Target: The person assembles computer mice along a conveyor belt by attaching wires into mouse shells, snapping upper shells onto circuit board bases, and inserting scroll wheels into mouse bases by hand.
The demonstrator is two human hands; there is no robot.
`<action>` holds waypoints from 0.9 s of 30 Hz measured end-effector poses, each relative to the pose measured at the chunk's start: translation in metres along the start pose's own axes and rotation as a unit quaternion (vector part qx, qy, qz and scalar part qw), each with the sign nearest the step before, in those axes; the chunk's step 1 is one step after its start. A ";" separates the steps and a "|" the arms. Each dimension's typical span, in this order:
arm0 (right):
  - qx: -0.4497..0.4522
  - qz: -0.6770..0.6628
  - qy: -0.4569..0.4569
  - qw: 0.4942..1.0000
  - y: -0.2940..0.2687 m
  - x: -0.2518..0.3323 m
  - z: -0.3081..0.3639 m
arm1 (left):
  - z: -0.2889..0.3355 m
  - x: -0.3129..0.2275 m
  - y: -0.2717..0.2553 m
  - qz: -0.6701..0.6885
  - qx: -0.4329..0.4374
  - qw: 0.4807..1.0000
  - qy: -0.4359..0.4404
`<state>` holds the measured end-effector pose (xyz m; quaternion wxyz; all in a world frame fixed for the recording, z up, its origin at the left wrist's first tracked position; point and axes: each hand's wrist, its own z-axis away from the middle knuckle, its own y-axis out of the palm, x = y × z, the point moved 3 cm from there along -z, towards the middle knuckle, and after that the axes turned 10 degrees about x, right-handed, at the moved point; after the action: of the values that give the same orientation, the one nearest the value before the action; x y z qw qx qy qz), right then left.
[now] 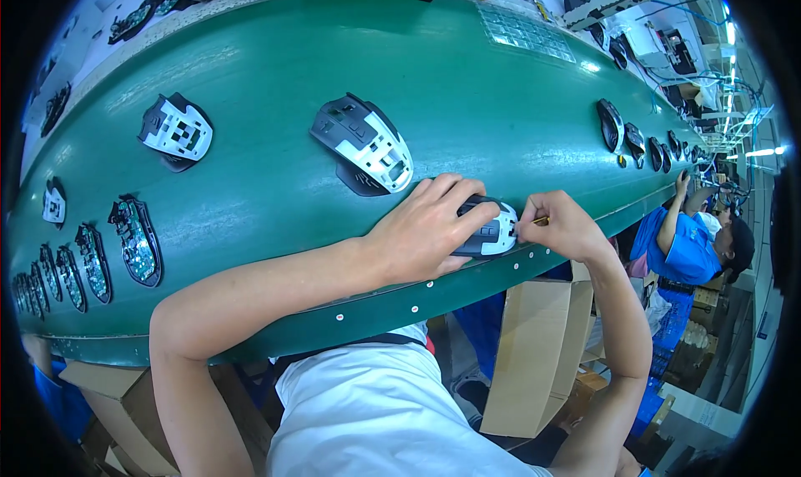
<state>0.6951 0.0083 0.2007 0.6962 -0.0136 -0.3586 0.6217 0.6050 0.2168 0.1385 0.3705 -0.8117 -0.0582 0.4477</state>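
At the near edge of the green belt, a grey-and-white computer mouse shell lies under my left hand. The fingers of that hand curl over its far side and the thumb presses its near side, partly hiding it. My right hand is closed in a pinch at the shell's right end. A small yellowish piece shows between its fingers; its full shape is hidden. Beyond my left hand rests another mouse shell, and a third mouse shell lies farther left. Nothing touches either of those.
Mouse parts with green circuit boards line the belt's left side. A row of dark mouse parts recedes at the right. A clear plastic tray sits at the far edge. Below the belt stands an open cardboard box. A person in blue works at the right.
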 end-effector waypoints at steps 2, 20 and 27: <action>0.002 -0.044 -0.009 0.999 0.000 -0.008 -0.003 | -0.001 0.000 -0.002 0.016 -0.012 1.000 -0.010; -0.026 -0.003 0.027 0.999 0.000 0.004 -0.007 | 0.000 0.002 -0.002 0.018 -0.007 1.000 -0.010; -0.003 -0.040 0.035 0.999 0.003 0.001 -0.006 | 0.000 0.002 -0.002 0.017 -0.018 1.000 -0.004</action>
<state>0.6956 0.0121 0.1955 0.7326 -0.0234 -0.3357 0.5917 0.6067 0.2197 0.1383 0.3479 -0.8175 -0.0536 0.4558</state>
